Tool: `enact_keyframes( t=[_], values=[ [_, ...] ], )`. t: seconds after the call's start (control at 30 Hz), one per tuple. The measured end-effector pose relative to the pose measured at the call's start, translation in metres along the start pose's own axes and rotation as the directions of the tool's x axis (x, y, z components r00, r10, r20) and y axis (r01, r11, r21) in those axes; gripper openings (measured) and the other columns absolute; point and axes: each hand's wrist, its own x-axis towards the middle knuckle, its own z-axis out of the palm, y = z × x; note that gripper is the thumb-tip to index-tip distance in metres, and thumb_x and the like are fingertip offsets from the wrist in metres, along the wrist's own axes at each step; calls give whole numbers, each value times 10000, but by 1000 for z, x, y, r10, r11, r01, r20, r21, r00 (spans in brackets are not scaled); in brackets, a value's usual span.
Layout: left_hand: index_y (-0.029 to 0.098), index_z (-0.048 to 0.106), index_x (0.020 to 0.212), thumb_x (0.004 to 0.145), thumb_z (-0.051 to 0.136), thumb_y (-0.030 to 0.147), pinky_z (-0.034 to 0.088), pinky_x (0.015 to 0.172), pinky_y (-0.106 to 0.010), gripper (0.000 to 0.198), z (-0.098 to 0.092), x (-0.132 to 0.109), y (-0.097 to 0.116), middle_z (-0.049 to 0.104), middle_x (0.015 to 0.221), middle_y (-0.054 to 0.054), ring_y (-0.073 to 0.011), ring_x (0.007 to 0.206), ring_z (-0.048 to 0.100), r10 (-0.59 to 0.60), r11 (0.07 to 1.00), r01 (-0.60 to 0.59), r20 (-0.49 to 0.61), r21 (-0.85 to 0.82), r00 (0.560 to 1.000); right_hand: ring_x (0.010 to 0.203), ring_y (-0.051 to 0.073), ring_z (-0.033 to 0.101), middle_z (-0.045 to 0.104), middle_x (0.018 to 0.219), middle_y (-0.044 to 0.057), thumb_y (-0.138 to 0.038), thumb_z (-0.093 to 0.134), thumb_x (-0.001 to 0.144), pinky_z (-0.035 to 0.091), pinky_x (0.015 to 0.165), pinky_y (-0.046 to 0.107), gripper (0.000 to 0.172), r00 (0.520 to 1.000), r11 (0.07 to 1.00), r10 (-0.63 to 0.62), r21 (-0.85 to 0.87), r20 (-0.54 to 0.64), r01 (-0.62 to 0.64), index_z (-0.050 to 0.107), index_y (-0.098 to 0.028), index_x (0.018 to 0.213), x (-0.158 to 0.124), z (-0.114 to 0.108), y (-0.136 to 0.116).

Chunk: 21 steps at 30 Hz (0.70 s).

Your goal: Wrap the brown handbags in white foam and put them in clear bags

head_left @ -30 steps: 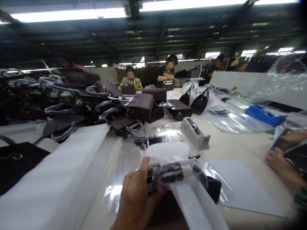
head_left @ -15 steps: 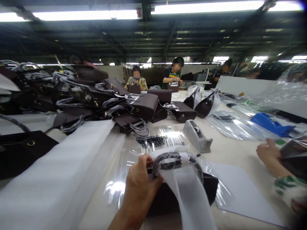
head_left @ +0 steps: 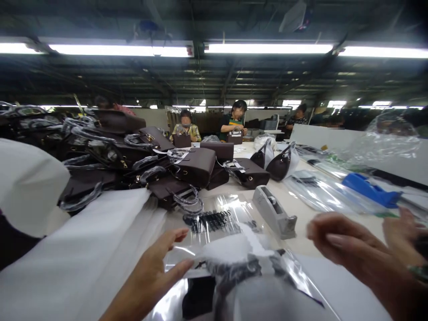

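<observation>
A dark handbag (head_left: 199,296) stands at the bottom middle, cut off by the picture's edge. Its handles (head_left: 236,274) are wrapped in clear film, and a white foam sheet (head_left: 274,298) hangs over the near side. Just left of it, my left hand (head_left: 150,272) is open, thumb and fingers apart, holding nothing. My right hand (head_left: 357,256) is raised at the right, away from the handbag; its fingers look curled but are smeared by motion. Under and behind the handbag lie clear plastic bags (head_left: 234,205) with dark printing.
A grey tape dispenser (head_left: 274,211) stands beyond the handbag; a blue dispenser (head_left: 371,189) lies farther right. White foam sheets (head_left: 87,249) are stacked at left, below piled dark handbags (head_left: 197,167). A co-worker's hand (head_left: 401,234) is close behind my right hand.
My left hand has let go of the handbag's wrapped handles and moved left, opening. My right hand has come into view at the right. The handbag sits lower in the picture.
</observation>
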Motion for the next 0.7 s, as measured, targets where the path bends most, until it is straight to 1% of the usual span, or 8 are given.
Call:
enact_keyframes(
  t=[0.07,0.13,0.23,0.33,0.4,0.53,0.63,0.7],
  values=[
    [285,505,1178,784,553,369,450,926,-362,406,6,13,1,541,1226,-43,-216,1100,525,93,995,-89,98,-37,991,788,176,599,587,1123,92,-247,517,822,525,623,301,396,973,995,101,-28,205,-97,514,-274,1217,18,22,1],
    [303,547,1130,795,530,280,447,932,-312,336,14,20,6,568,1190,-17,-183,1100,528,222,971,-202,168,-131,960,949,202,574,503,1267,73,-205,525,801,496,811,384,513,933,987,149,-104,328,-121,436,-297,1298,31,46,3],
    [301,591,1049,787,485,161,440,929,-258,316,25,23,10,612,1114,2,-145,1075,547,411,896,-363,172,-255,895,1067,232,529,553,1215,61,-236,524,806,413,933,406,297,904,992,120,-75,411,-97,623,-248,1086,36,77,12],
    [291,580,1058,786,470,128,419,952,-258,335,25,24,9,594,1158,-4,-144,1132,513,419,895,-361,215,-263,882,924,226,592,644,984,77,-235,497,811,466,818,339,173,966,998,43,40,256,-55,649,-180,751,28,93,26],
    [280,589,1014,779,464,107,394,974,-256,318,19,29,9,585,1168,1,-140,1161,489,343,931,-285,286,-226,894,834,214,610,649,891,68,-230,500,802,484,723,304,155,991,997,-56,65,124,48,624,-181,723,22,98,34],
    [245,576,864,705,466,32,404,914,-229,288,12,46,18,607,1081,26,-126,1038,544,288,956,-285,401,-68,870,736,190,613,637,804,39,-233,495,823,490,618,273,124,969,967,-246,64,-6,246,616,-209,806,15,101,41],
    [218,517,801,657,447,11,438,686,-197,262,19,57,30,612,905,28,-112,772,564,285,923,-372,470,100,835,682,183,607,630,753,30,-209,492,835,486,578,274,121,939,937,-337,70,-66,341,609,-219,861,13,103,40],
    [218,504,775,629,424,-5,408,584,-189,278,24,60,37,602,807,41,-103,655,533,259,903,-392,509,173,821,691,190,605,627,752,34,-209,495,836,483,592,289,119,936,938,-329,67,-124,339,606,-225,879,9,103,39]
  ],
)
